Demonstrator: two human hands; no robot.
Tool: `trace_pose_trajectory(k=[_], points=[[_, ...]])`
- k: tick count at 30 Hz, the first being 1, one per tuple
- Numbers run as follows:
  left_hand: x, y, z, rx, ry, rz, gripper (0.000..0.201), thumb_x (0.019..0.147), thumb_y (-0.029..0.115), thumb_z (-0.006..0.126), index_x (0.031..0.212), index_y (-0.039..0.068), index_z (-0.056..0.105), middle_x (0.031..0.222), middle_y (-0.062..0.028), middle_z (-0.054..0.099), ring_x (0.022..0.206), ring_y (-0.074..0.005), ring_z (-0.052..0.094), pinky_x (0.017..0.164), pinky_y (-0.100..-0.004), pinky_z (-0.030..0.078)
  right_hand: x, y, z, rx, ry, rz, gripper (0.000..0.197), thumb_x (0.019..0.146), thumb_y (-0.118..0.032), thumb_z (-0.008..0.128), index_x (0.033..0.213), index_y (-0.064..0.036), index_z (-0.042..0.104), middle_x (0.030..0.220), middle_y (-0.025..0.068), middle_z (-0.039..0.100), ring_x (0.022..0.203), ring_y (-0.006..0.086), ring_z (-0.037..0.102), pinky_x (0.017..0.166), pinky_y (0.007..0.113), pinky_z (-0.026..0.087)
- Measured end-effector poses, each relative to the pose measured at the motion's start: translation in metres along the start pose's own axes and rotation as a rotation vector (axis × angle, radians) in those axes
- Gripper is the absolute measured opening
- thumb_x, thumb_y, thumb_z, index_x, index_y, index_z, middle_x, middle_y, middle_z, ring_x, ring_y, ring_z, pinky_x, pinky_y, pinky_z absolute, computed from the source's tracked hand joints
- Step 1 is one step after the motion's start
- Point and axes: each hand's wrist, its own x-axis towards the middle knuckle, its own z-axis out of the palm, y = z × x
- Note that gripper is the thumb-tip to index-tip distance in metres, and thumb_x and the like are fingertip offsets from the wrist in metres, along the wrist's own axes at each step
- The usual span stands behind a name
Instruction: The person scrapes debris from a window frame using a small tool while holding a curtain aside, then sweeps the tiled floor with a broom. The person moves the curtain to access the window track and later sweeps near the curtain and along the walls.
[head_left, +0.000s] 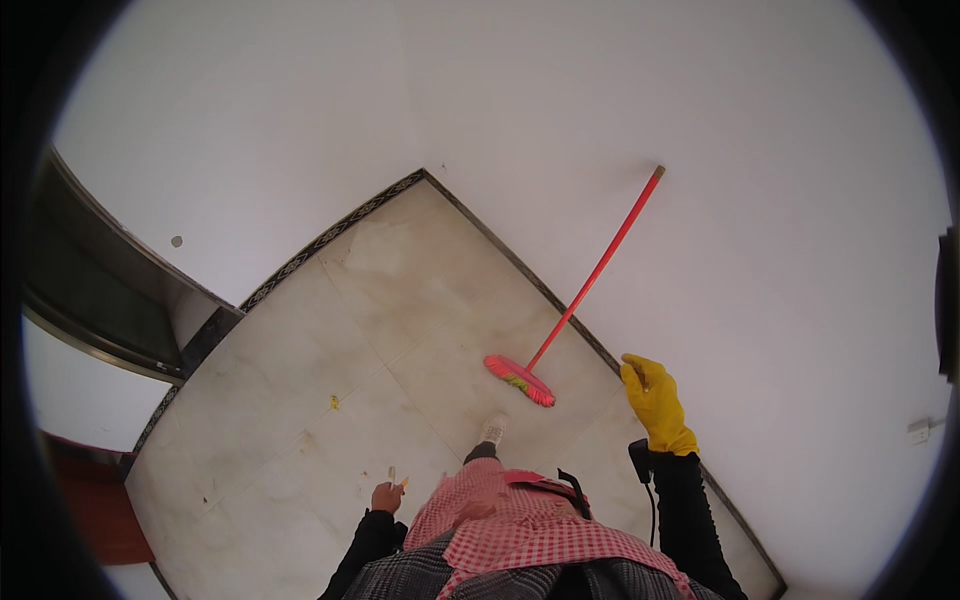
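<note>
Checked apron [525,545] faces the broom [518,380], tiles [390,300] beneath, white wall [730,230] behind; left hand [387,498] pinches something pale [392,473], gloved right hand [656,405] half-open, empty.

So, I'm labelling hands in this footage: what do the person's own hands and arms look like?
The left hand is bare, with a black left sleeve behind it. The right hand wears a yellow glove that covers it to the wrist; the right sleeve is black too and looks wrinkled.
</note>
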Motion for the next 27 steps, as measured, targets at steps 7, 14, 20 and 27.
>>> trace_pose_trajectory(k=[7, 14, 20, 27], points=[[0.091, 0.091, -0.030, -0.258, -0.018, -0.054, 0.040, 0.096, 0.033, 0.056, 0.079, 0.000, 0.068, 0.077, -0.0203, 0.069, 0.078, -0.0389, 0.067, 0.070, -0.0476, 0.050, 0.180, -0.014, 0.051, -0.345, -0.011, -0.559, 0.023, 0.088, -0.018, 0.071, 0.107, -0.0042, 0.069, 0.102, 0.0144, 0.071, 0.095, 0.0355, 0.066, 0.083, 0.042, 0.053], [0.096, 0.129, -0.061, -0.191, 0.002, -0.093, 0.043, 0.096, 0.037, 0.059, 0.078, -0.002, 0.061, 0.076, -0.0231, 0.065, 0.077, -0.0419, 0.064, 0.069, -0.0479, 0.047, 0.312, 0.036, 0.123, -0.970, -0.483, -0.493, 0.015, 0.081, -0.015, 0.068, 0.093, -0.0059, 0.071, 0.092, 0.0113, 0.070, 0.091, 0.0335, 0.064, 0.089, 0.046, 0.048], [0.089, 0.098, -0.072, -0.126, 0.022, -0.226, 0.048, 0.096, 0.039, 0.063, 0.076, -0.004, 0.057, 0.069, -0.0238, 0.059, 0.066, -0.0404, 0.057, 0.062, -0.0479, 0.042, 0.333, 0.125, 0.143, -1.533, -0.561, -0.354, 0.014, 0.085, -0.022, 0.066, 0.092, -0.0156, 0.077, 0.095, 0.0054, 0.072, 0.104, 0.0287, 0.064, 0.104, 0.059, 0.039], [0.100, 0.089, -0.071, -0.280, -0.016, -0.287, 0.050, 0.095, 0.037, 0.065, 0.072, -0.005, 0.053, 0.061, -0.0187, 0.051, 0.057, -0.0271, 0.048, 0.056, -0.0433, 0.038, 0.300, 0.186, 0.144, -1.442, -0.766, -0.123, 0.016, 0.085, -0.021, 0.064, 0.090, -0.0146, 0.078, 0.092, 0.0068, 0.075, 0.093, 0.0298, 0.070, 0.080, 0.056, 0.050]])
